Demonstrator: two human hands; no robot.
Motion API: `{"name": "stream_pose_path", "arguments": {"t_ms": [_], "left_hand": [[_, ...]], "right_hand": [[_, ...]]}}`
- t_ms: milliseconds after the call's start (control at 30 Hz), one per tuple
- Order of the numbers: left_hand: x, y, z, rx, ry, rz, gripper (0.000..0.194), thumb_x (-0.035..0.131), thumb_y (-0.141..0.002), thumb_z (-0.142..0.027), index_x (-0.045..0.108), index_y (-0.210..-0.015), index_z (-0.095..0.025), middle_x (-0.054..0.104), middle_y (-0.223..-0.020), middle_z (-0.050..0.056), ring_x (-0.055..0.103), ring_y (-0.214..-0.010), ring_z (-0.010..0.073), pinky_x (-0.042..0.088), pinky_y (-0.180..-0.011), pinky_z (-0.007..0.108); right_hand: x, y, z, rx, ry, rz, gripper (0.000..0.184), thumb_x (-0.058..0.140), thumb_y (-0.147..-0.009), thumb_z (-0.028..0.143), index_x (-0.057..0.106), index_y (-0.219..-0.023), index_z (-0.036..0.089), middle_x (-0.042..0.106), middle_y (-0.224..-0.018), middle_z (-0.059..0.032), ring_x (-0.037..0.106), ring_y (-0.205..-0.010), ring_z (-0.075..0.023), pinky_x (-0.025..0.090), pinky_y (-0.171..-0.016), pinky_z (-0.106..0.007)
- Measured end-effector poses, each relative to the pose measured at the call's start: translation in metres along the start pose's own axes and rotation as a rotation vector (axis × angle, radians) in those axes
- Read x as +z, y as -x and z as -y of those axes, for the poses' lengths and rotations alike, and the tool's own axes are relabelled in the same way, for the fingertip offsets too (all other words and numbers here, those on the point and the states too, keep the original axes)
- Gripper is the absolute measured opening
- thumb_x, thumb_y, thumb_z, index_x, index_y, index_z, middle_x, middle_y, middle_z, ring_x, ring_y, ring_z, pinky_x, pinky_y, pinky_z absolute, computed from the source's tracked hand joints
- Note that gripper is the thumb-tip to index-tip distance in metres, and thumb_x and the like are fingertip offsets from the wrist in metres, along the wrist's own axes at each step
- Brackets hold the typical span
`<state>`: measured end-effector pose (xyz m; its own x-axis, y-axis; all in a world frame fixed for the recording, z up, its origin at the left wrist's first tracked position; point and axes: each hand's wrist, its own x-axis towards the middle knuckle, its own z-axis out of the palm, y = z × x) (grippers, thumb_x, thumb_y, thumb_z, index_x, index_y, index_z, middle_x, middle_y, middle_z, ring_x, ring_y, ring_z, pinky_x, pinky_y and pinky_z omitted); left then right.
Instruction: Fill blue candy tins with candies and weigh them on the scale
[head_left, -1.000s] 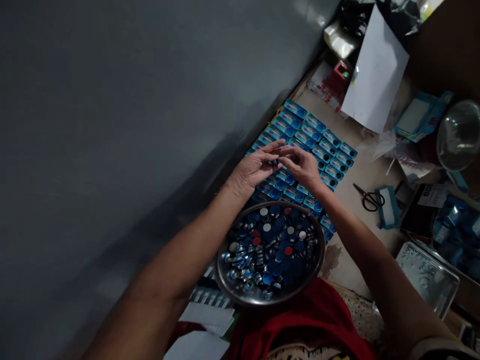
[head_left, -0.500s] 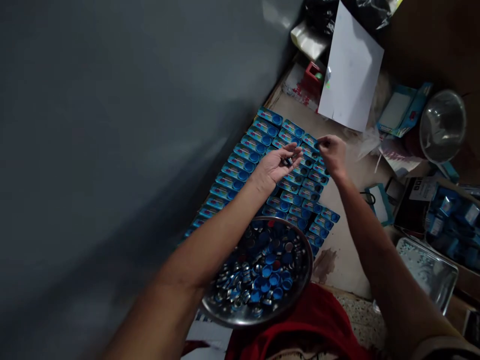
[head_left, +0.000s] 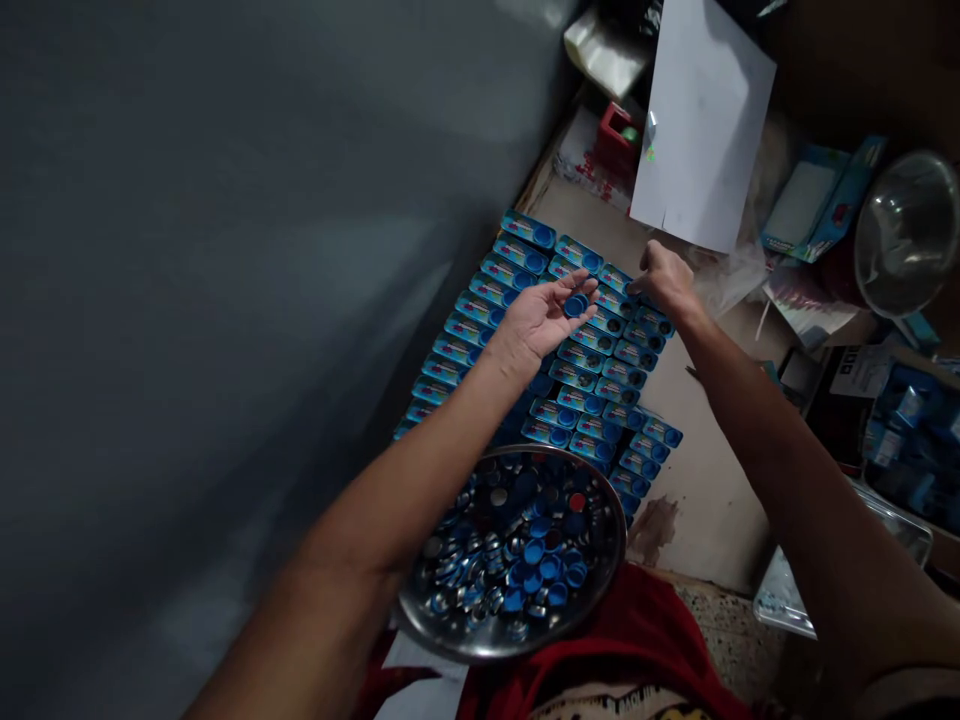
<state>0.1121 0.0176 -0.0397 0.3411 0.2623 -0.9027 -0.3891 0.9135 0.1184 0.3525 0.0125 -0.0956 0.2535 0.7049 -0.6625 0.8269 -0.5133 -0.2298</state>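
Observation:
My left hand is palm up above rows of blue printed packs, its fingers curled around a small round blue cap. Whether more caps lie in that palm, I cannot tell. My right hand reaches down to the far right packs, fingertips pinched together; what is between them is hidden. Many packs show a round blue piece at one end, and some show a dark round spot there instead. Close to my body, a round steel bowl holds a heap of blue and silver caps, with a few red ones.
A grey wall runs along the left. Beyond the packs stand a white board and a red box. To the right are a clear bowl, a carton of blue packets and a metal tray.
My right hand has shifted slightly up at the far right packs. In my left hand the fingers have moved, and a blue cap now faces up. The view has tilted a little.

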Motion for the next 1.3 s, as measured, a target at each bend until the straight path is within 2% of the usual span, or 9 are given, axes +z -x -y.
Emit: {"name": "stream_pose_path", "arguments": {"t_ms": [200, 300, 433, 533, 700, 867, 1000, 1133, 1300], "left_hand": [[0.0, 0.004, 0.008, 0.01, 0.013, -0.062, 0.031, 0.055, -0.105, -0.02, 0.077, -0.126, -0.015, 0.085, -0.113, 0.011, 0.081, -0.106, 0.0224, 0.063, -0.107, 0.041], [0.001, 0.0, 0.015, -0.003, 0.032, -0.049, 0.036, 0.049, -0.114, -0.032, 0.076, -0.129, -0.015, 0.085, -0.112, 0.012, 0.081, -0.102, 0.023, 0.066, -0.101, 0.038], [0.009, 0.002, 0.025, -0.116, 0.071, -0.019, 0.042, 0.042, -0.118, -0.036, 0.075, -0.128, -0.013, 0.084, -0.1, 0.013, 0.083, -0.097, 0.0254, 0.069, -0.093, 0.038], [0.011, 0.006, 0.028, -0.125, 0.07, -0.04, 0.038, 0.046, -0.116, -0.033, 0.077, -0.121, -0.012, 0.082, -0.096, 0.013, 0.082, -0.096, 0.0259, 0.068, -0.095, 0.04], [0.001, 0.009, 0.018, 0.027, 0.049, -0.088, 0.015, 0.063, -0.105, -0.02, 0.077, -0.1, -0.017, 0.081, -0.093, 0.005, 0.079, -0.097, 0.018, 0.061, -0.109, 0.037], [-0.006, 0.007, 0.005, 0.032, -0.009, -0.015, 0.014, 0.066, -0.103, -0.024, 0.079, -0.105, -0.019, 0.084, -0.113, 0.009, 0.076, -0.125, 0.0245, 0.054, -0.119, 0.045], [-0.003, 0.004, 0.006, 0.001, 0.003, 0.001, 0.015, 0.066, -0.103, -0.022, 0.079, -0.108, -0.016, 0.084, -0.115, 0.011, 0.076, -0.127, 0.0254, 0.057, -0.116, 0.041], [0.008, 0.014, 0.011, -0.001, 0.032, -0.034, 0.015, 0.064, -0.104, -0.019, 0.078, -0.105, -0.012, 0.083, -0.107, 0.012, 0.08, -0.11, 0.0214, 0.059, -0.108, 0.035], [0.018, 0.023, 0.016, -0.008, 0.012, -0.154, 0.02, 0.058, -0.109, -0.021, 0.075, -0.11, -0.012, 0.081, -0.099, 0.009, 0.078, -0.091, 0.018, 0.062, -0.096, 0.034]], "right_hand": [[-0.004, 0.084, 0.042, -0.263, -0.074, -0.146, 0.018, 0.064, -0.107, 0.031, 0.08, -0.114, 0.025, 0.078, -0.116, -0.0085, 0.07, -0.1, -0.0231, 0.052, -0.088, -0.033], [0.004, 0.115, 0.061, -0.49, -0.045, -0.029, 0.023, 0.059, -0.111, 0.03, 0.081, -0.117, 0.025, 0.076, -0.128, -0.0105, 0.071, -0.111, -0.0243, 0.054, -0.096, -0.036], [0.016, 0.134, 0.069, -0.577, 0.009, 0.039, 0.03, 0.051, -0.111, 0.02, 0.081, -0.115, 0.024, 0.076, -0.133, -0.0138, 0.069, -0.125, -0.0288, 0.055, -0.11, -0.042], [0.019, 0.135, 0.059, -0.561, -0.072, 0.061, 0.029, 0.054, -0.106, 0.018, 0.08, -0.11, 0.028, 0.079, -0.124, -0.0115, 0.071, -0.122, -0.0277, 0.057, -0.108, -0.04], [0.01, 0.099, 0.027, -0.14, -0.178, -0.174, 0.027, 0.059, -0.096, 0.015, 0.082, -0.108, 0.021, 0.082, -0.113, -0.0098, 0.075, -0.106, -0.0251, 0.057, -0.1, -0.038], [0.006, 0.056, 0.02, -0.031, 0.042, 0.032, 0.02, 0.075, -0.083, 0.017, 0.085, -0.1, 0.022, 0.084, -0.109, -0.0091, 0.076, -0.102, -0.0297, 0.054, -0.089, -0.037], [0.002, 0.037, 0.021, 0.035, 0.111, 0.078, 0.023, 0.081, -0.088, 0.027, 0.082, -0.11, 0.022, 0.082, -0.118, -0.0118, 0.074, -0.105, -0.0321, 0.054, -0.087, -0.039], [-0.008, 0.044, 0.026, 0.013, 0.118, 0.082, 0.026, 0.078, -0.094, 0.024, 0.079, -0.12, 0.022, 0.081, -0.12, -0.0108, 0.073, -0.106, -0.0304, 0.053, -0.088, -0.038], [-0.002, 0.086, 0.043, -0.309, 0.007, -0.048, 0.027, 0.063, -0.102, 0.016, 0.083, -0.118, 0.023, 0.077, -0.127, -0.0108, 0.071, -0.107, -0.0259, 0.052, -0.09, -0.035]]}}
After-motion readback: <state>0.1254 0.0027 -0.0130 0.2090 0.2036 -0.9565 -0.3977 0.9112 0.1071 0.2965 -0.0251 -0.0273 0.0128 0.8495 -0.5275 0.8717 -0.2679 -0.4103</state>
